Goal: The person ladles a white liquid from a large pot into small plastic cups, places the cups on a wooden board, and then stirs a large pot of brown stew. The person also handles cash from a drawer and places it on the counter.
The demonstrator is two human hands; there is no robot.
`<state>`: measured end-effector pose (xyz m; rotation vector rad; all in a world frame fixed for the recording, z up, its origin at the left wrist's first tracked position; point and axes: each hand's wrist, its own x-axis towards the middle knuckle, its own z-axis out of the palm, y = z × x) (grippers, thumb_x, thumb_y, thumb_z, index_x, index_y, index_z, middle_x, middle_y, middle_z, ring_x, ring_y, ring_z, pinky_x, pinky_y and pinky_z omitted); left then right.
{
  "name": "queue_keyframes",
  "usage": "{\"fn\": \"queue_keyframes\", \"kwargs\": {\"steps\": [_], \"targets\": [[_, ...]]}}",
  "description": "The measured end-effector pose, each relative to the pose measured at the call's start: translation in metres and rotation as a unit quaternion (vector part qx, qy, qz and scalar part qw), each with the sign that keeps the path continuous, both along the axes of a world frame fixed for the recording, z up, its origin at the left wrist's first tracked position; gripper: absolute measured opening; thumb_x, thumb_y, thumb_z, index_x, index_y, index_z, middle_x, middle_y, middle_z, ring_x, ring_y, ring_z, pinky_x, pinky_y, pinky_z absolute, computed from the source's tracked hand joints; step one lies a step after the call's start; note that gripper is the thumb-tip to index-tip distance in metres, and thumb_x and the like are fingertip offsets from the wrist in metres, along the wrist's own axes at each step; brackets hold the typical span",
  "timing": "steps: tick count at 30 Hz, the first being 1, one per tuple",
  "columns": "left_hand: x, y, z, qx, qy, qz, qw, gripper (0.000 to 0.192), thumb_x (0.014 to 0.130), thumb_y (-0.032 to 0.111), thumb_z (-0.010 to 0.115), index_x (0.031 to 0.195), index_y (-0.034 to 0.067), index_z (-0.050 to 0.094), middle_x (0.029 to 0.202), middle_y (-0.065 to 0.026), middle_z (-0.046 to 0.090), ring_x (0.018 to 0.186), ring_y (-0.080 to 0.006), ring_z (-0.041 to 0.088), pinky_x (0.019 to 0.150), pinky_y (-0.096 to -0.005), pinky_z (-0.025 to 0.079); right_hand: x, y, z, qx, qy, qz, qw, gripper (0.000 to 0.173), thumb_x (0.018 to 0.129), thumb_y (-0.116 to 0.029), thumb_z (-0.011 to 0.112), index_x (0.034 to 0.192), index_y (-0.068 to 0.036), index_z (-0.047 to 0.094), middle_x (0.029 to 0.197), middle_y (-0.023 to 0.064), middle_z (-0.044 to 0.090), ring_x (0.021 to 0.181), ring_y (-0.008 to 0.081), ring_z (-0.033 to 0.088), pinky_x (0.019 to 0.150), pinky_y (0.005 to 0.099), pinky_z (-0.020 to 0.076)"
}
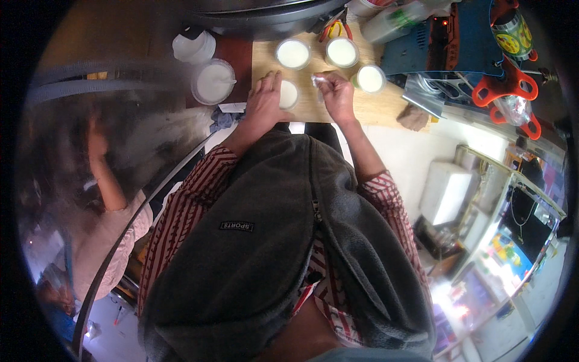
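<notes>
My left hand (264, 100) lies at the left side of a clear-rimmed round cup of white contents (288, 95), thumb and fingers apart; whether it presses on the cup cannot be told. To its right, my right hand (335, 92) pinches a small whitish crumpled thing (318, 80), perhaps tissue or film, just above the wooden board (305, 111). Three similar filled cups stand beyond: one at the back left (293, 54), one at the back right (342, 52) and one right of my right hand (371, 79).
A larger tub of white contents with a spoon (213, 82) stands left, near stacked white bowls (194, 46). Red-and-yellow-handled pliers (335, 31) lie behind the cups. Right are a blue machine (407, 52) and a brown cloth (413, 117). Another person's forearm (106, 181) shows left.
</notes>
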<state>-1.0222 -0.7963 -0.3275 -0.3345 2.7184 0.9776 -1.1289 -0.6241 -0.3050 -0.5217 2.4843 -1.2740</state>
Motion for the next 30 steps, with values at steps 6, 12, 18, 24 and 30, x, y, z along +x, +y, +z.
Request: {"fn": "queue_keyframes", "kwargs": {"steps": [6,12,18,24,30], "targets": [[-0.055,-0.014,0.0,-0.036,0.105,0.052,0.992,0.099,0.066,0.041,0.083,0.139,-0.005,0.035,0.141,-0.0213,0.04,0.128,-0.0377,0.042,0.102,-0.0482,0.041,-0.064,-0.018,0.002,0.085,0.211,0.092,0.969,0.014,0.081,0.003,0.065,0.092,-0.002,0.072,0.092,0.0158,0.067,0.079,0.0318,0.067,0.071,0.0374,0.0538],[-0.109,-0.01,-0.011,-0.076,0.041,0.049,0.995,0.094,0.064,0.04,0.085,0.135,-0.003,0.041,0.129,-0.0164,0.047,0.12,-0.033,0.046,0.099,-0.045,0.044,-0.099,-0.046,-0.021,0.193,0.272,0.167,0.928,0.028,0.069,0.003,0.063,0.094,-0.006,0.073,0.097,0.0114,0.067,0.085,0.0311,0.066,0.074,0.038,0.0552],[-0.12,-0.017,-0.016,-0.065,0.014,0.029,0.997,0.085,0.062,0.031,0.086,0.132,0.002,0.047,0.124,-0.0109,0.049,0.118,-0.0302,0.047,0.095,-0.0446,0.045,-0.112,-0.064,-0.037,0.214,0.287,0.201,0.912,0.021,0.072,-0.002,0.061,0.09,-0.006,0.071,0.093,0.0114,0.066,0.085,0.0312,0.065,0.072,0.0392,0.0555],[-0.118,-0.023,-0.024,-0.06,0.03,0.019,0.998,0.082,0.062,0.021,0.085,0.134,0.006,0.048,0.128,-0.0097,0.049,0.12,-0.0303,0.047,0.096,-0.0455,0.044,-0.106,-0.064,-0.044,0.228,0.276,0.221,0.907,0.012,0.073,-0.01,0.058,0.073,-0.004,0.069,0.091,0.0141,0.065,0.088,0.0311,0.065,0.073,0.0411,0.0557],[-0.121,-0.026,-0.024,-0.042,0.017,0.021,0.999,0.083,0.063,0.018,0.083,0.136,0.005,0.045,0.131,-0.0106,0.048,0.121,-0.0307,0.047,0.099,-0.0441,0.044,-0.089,-0.056,-0.042,0.222,0.246,0.203,0.921,0.02,0.072,0.001,0.059,0.089,0.0,0.068,0.093,0.0165,0.064,0.087,0.0341,0.064,0.075,0.0416,0.0545]]}}
